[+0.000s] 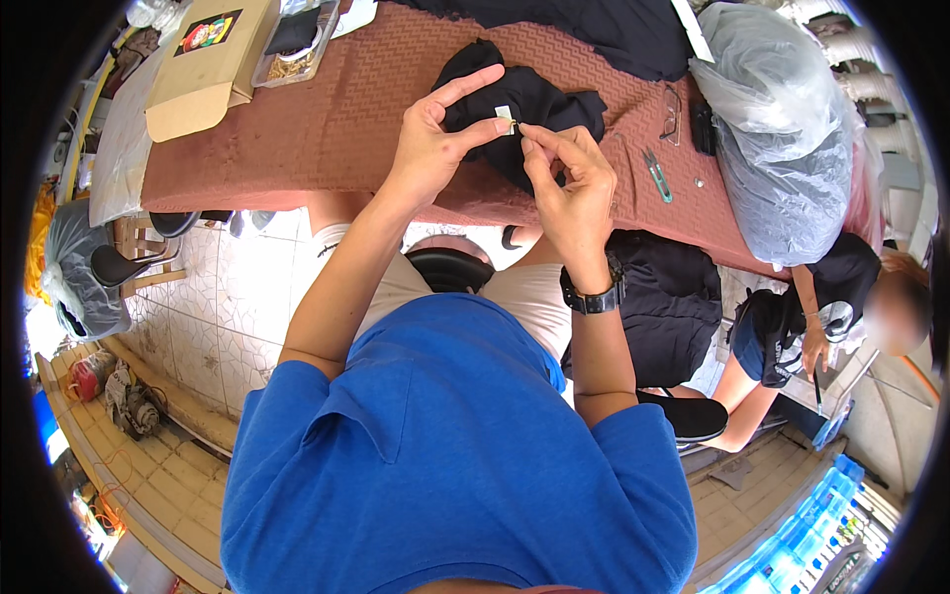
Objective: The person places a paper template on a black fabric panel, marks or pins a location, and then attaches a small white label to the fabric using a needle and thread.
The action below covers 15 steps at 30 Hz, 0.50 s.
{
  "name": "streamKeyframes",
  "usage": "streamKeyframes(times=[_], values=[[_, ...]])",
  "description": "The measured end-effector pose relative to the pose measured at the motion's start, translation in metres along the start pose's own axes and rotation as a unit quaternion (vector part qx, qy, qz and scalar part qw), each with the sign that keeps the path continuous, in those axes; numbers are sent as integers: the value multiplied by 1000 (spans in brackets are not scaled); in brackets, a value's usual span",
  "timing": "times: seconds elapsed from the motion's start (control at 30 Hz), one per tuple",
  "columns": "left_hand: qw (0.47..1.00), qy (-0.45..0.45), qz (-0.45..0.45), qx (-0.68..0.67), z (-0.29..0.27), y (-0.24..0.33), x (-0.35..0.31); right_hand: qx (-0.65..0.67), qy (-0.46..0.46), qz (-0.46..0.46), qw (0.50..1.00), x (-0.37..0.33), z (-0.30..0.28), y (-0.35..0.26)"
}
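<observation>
A black garment (564, 102) lies bunched on the table, with a small white label (504, 114) on its upper side. My left hand (433, 139) holds the garment at the label, its thumb pressing there and its index finger stretched out; the other fingers are partly hidden. Close against that thumb tip, my right hand (574, 178) pinches something tiny between thumb and index finger, too small to make out. A glint of gold shows beside the label. The right wrist wears a black watch (594, 299).
Green thread snips (657, 176) and glasses (672, 114) lie right on the brown tablecloth (297, 148). A cardboard box (213, 59) and a clear tub (293, 67) with gold pieces stand far left. A stuffed plastic bag (787, 139) borders the right. A seated person (821, 317) works there.
</observation>
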<state>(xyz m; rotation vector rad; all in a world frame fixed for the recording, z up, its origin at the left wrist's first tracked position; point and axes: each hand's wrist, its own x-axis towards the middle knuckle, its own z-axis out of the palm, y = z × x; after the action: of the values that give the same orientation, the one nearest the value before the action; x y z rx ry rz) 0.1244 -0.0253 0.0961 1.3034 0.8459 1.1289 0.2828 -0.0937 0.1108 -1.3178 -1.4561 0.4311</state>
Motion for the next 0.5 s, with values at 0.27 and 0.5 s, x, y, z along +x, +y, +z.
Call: streamKeyframes(times=[0.27,0.5], values=[[999,-7,21,34,-2,2,-2,-2,-24,5,1000,1,-2,1],[992,-24,92,84,0,2,-6,-16,-57,16,998,5,-10,-1]])
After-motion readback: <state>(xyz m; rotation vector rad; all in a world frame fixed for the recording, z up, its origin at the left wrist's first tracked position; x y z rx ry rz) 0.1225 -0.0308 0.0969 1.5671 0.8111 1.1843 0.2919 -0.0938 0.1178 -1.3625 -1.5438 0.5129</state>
